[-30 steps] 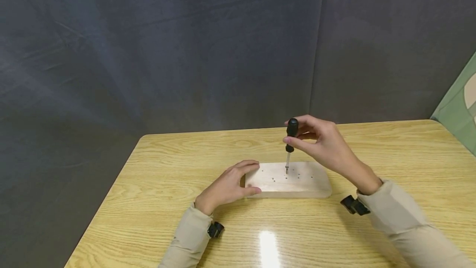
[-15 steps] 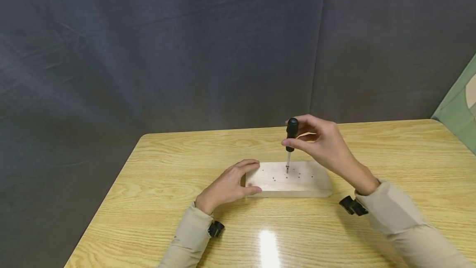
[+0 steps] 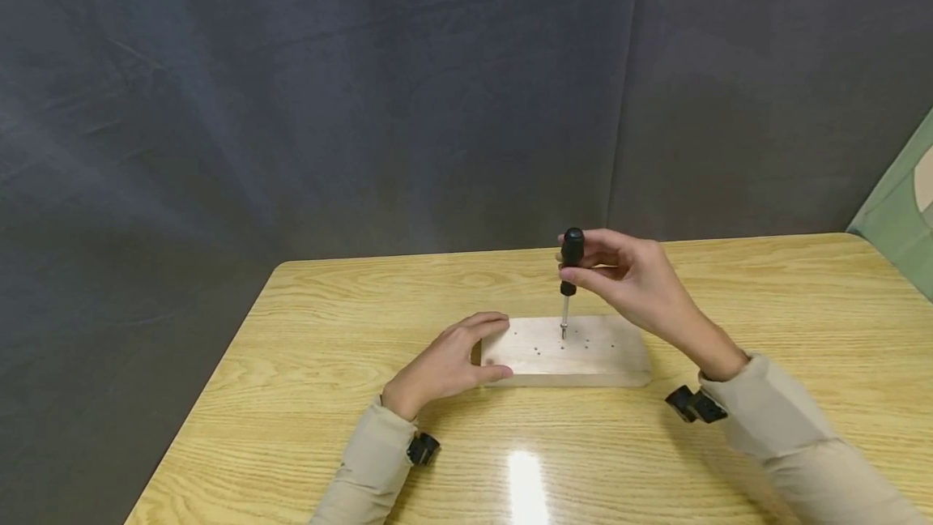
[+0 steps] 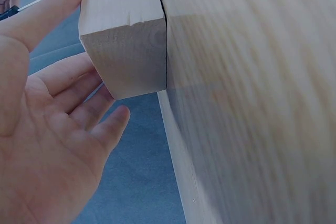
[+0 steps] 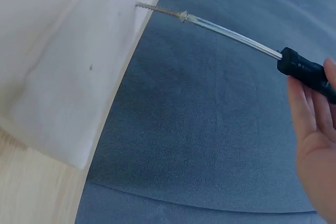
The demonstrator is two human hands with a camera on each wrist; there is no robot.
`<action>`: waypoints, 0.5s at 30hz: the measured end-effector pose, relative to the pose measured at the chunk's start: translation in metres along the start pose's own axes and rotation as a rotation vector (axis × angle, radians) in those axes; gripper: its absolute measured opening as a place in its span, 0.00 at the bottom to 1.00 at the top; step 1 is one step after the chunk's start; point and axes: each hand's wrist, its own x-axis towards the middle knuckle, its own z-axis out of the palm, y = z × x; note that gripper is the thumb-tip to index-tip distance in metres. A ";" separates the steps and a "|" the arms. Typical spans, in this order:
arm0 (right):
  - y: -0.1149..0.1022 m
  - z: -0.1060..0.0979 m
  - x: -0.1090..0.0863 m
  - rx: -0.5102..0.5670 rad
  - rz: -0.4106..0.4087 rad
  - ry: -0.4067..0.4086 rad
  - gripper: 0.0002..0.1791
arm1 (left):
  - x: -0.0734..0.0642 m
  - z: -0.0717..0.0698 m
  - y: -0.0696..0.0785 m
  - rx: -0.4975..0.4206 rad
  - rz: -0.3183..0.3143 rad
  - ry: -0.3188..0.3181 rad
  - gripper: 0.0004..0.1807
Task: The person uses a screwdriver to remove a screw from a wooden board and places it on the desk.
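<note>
A pale wooden block [image 3: 598,359] with several small holes lies flat on the table. My left hand [image 3: 448,359] holds its left end, thumb on the near edge and fingers on the far edge. My right hand [image 3: 645,282] pinches the black handle of a screwdriver [image 3: 573,248] between thumb and fingers. The screwdriver stands nearly upright, its tip meeting the head of a screw [image 5: 160,9]. In the right wrist view most of the screw's thread shows above the block, and its point meets the block's top face.
The light wood-grain table [image 3: 328,347] spreads around the block. A dark grey cloth [image 3: 437,104] hangs behind its far edge, and a green item [image 3: 900,201] is at the far right. Small black wrist cameras [image 3: 423,450] sit by both sleeves.
My right thumb and fingers have shifted slightly on the screwdriver handle. The screwdriver keeps its place on the screw; the left hand and block look still.
</note>
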 end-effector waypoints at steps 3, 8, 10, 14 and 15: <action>0.001 0.001 -0.001 0.021 0.030 -0.018 0.16 | 0.000 0.000 0.000 -0.002 0.000 -0.001 0.37; 0.004 0.005 0.000 0.051 0.007 0.011 0.18 | 0.000 0.000 0.001 -0.003 -0.004 -0.002 0.37; 0.004 0.007 0.001 0.056 -0.010 0.034 0.18 | 0.000 0.000 0.001 -0.001 -0.004 -0.002 0.37; 0.004 0.007 0.001 0.042 -0.012 0.081 0.17 | 0.000 0.000 0.001 0.001 0.000 -0.002 0.37; 0.004 0.007 0.001 0.035 -0.006 0.089 0.17 | 0.000 0.000 0.001 0.001 0.000 -0.002 0.37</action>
